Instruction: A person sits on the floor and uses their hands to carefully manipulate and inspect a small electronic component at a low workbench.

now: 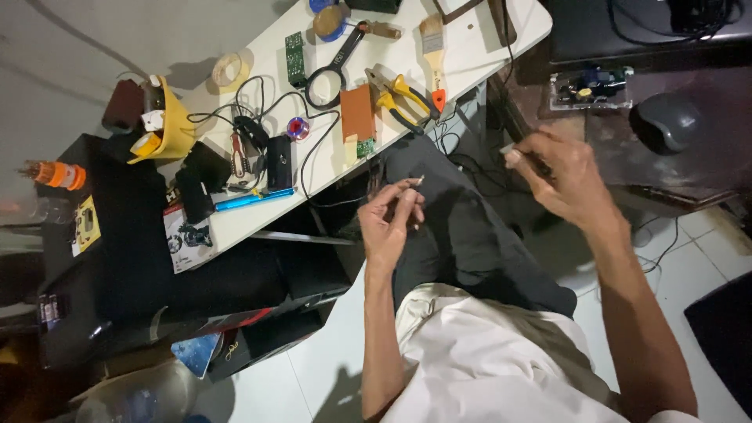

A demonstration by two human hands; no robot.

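A thin wire (374,178) is pinched at its free end by the left hand (392,219), thumb and fingertips closed on it over the lap; the bright tip shows just past the fingers, pointing up and to the right. From the pinch, the wire's long axis is seen running up twd the white table (478,47), though where it ends can't be told against the dark trousers (462,227).

A small dark tool (523,154), prob. slim and stick-like, is gripped in the right hand (565,178), fingers curled shut around it; only a pale end is visible at the fingertips, so its kind can't be told. The right hand is held higher and well apart from the left, w/ the tool's end aimed leftward, roughly at the wire tip. The wire tip thus lies to the left of and below the right grip, and the left hand is by far the nearer.

On the table edge just above the left hand, yellow-handled pliers (401,100) and a small orange-brown board (358,111) are laid. Farther along, a magnifying glass (329,74), a paintbrush (432,47), a green circuit board (294,56) and a blue pen-like tool (254,199) are seen. A dark mouse (666,121) rests on the brown desk (705,176) at right.
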